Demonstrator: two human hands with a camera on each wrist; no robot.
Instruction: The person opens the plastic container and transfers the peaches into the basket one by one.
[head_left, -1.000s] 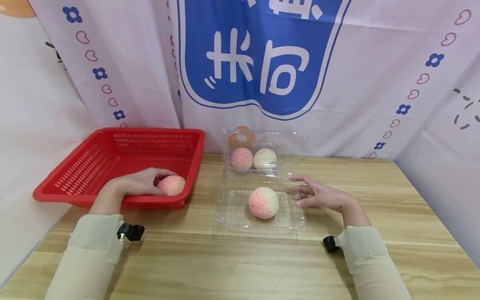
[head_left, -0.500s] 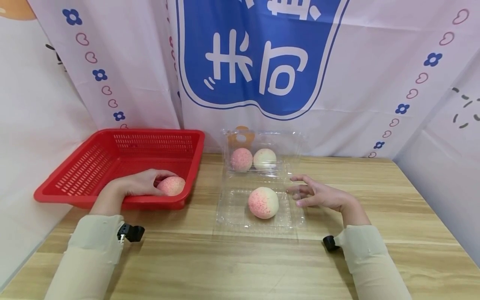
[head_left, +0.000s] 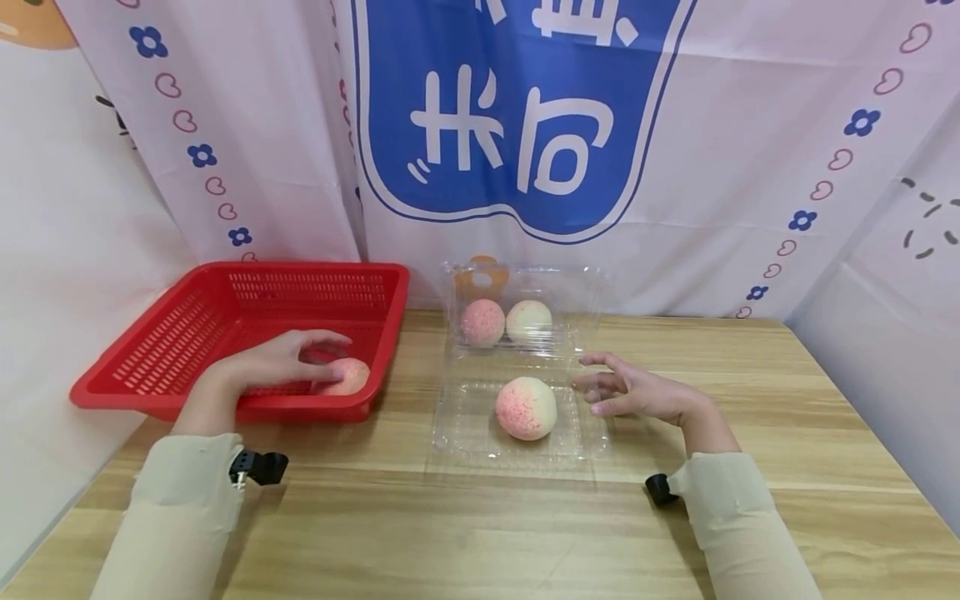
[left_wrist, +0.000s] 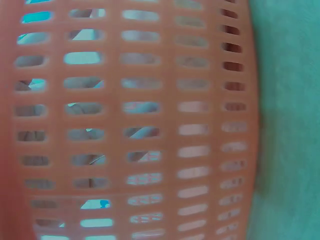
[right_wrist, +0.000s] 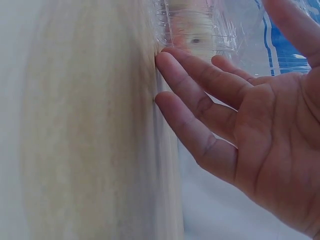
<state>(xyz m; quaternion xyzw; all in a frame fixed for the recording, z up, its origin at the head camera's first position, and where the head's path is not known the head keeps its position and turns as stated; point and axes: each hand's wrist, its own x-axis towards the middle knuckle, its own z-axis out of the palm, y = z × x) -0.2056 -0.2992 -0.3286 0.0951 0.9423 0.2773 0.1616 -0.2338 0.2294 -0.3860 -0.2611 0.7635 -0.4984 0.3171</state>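
In the head view, my left hand [head_left: 281,360] is inside the red basket [head_left: 397,321], its fingers loosely arched over a speckled pink-and-cream ball [head_left: 352,377]. The thumb lies against the ball's left side, while a gap shows under the forefinger. The basket's slotted wall hides this hand in the left wrist view. My right hand [head_left: 645,392] holds nothing; its spread fingertips are at the right edge of a clear plastic clamshell box [head_left: 456,429]. One half-pink, half-cream ball [head_left: 527,408] sits in the box's near half.
A pink ball [head_left: 483,323] and a cream ball [head_left: 529,323] show through the clear plastic at the back. A printed curtain [head_left: 697,250] hangs behind the wooden table [head_left: 465,533]. The basket's raised rim stands around my left hand.
My left hand's fingers have loosened and lifted off the top of the ball in the basket, and the hand has shifted slightly left. My right hand stays in place.
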